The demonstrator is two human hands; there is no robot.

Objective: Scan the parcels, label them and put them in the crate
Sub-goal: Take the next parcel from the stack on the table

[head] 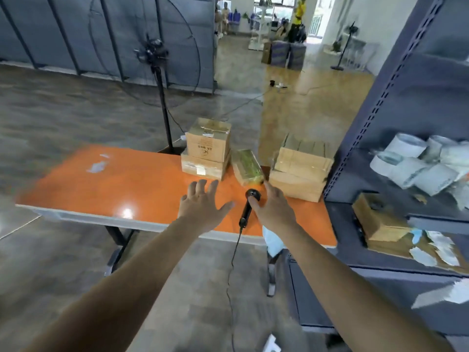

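Observation:
Cardboard parcels stand at the far right end of the orange table (114,189): a two-box stack (206,148), a flat parcel with green print (246,166), and a taller stack of flat boxes (300,168). My left hand (201,204) hovers over the table with fingers spread, short of the stack and holding nothing. My right hand (272,205) grips the black corded barcode scanner (248,207), its forefinger stretched toward the green-printed parcel. No crate shows in view.
A blue metal shelf rack (380,110) stands at the right with label rolls (421,163) and a small box (380,219). A pedestal fan (154,54) stands behind the table. The scanner cable (232,262) hangs off the near edge. People are far back.

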